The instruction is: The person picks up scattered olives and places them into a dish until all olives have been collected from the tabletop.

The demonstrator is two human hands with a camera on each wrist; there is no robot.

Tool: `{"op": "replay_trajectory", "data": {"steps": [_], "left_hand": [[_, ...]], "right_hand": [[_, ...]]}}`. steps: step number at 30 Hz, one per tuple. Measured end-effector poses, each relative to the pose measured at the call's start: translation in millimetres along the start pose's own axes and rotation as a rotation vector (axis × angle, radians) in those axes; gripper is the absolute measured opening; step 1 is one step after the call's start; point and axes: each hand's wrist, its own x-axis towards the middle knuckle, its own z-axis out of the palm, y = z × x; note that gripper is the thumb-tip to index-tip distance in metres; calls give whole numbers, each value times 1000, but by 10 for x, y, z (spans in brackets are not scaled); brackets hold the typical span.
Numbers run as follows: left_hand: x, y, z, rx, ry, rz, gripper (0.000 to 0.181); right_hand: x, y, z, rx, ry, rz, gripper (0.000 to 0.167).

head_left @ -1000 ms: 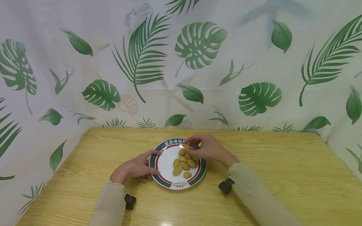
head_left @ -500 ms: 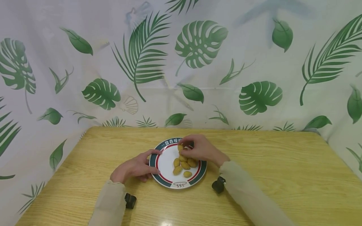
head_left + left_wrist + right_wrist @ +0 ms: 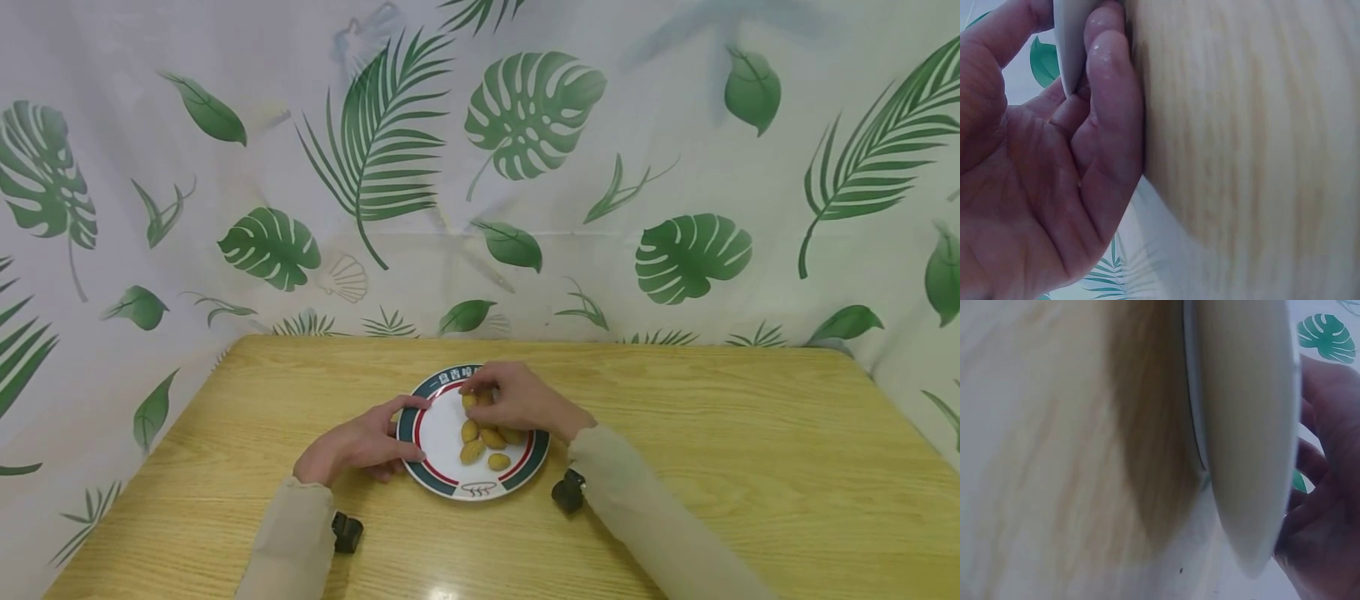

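Note:
A round white plate (image 3: 442, 437) with a dark green rim and red arcs stands on the table in the head view. Several small, yellow, oval fruits (image 3: 472, 452) lie on its right half; their exact kind is unclear. At the plate's left rim my left hand (image 3: 360, 442) holds the edge, thumb over the top and fingers curled below. The left wrist view shows the plate edge (image 3: 1072, 44) within that hand (image 3: 1054, 156). Over the plate's far right part, my right hand (image 3: 517, 402) pinches one fruit (image 3: 469, 400). In the right wrist view the plate's underside (image 3: 1247, 437) hides the fingertips.
The wooden table (image 3: 675, 450) extends on both sides of the plate. Behind it hangs a pale curtain (image 3: 570, 275) printed with green leaves. Small black cameras (image 3: 347, 532) sit at both wrists.
My right hand has moved left across the plate with the pinched fruit, from the right rim toward the plate's middle. My left hand stays at the left rim.

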Motion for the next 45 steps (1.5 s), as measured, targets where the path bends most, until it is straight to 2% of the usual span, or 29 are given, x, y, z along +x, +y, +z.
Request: {"op": "replay_trajectory", "data": {"steps": [7,12,17,21,24,27,31,39,45], "left_hand": [[3,7,-3,0,-8,7,67],[4,3,-10,6,-4,1,67],[-11,-15,4,17,3,-7,66],[-43,-11,27,54,15,20,64],[-86,7,43,106,37,39,64],[-137,18,46,200,83,61,67],[-199,-18,50,297,140,85,67],[-269,-139,42,288,210,124,59],[-318,-179,20,306,275,121,55]], "right_hand": [[-27,-9,-6,-55,-27,35,22],[-55,3,-27,-43,-25,45,23],[-123,44,-57,-31,-3,-24,25],[-208,92,-98,-23,34,-70,25],[-285,114,-144,-27,63,-71,26],[-345,134,-173,-51,84,-77,28],[-435,155,-200,-66,95,-65,30],[-621,249,-274,-68,156,-31,36],[-834,360,-370,-149,254,-34,47]]}}
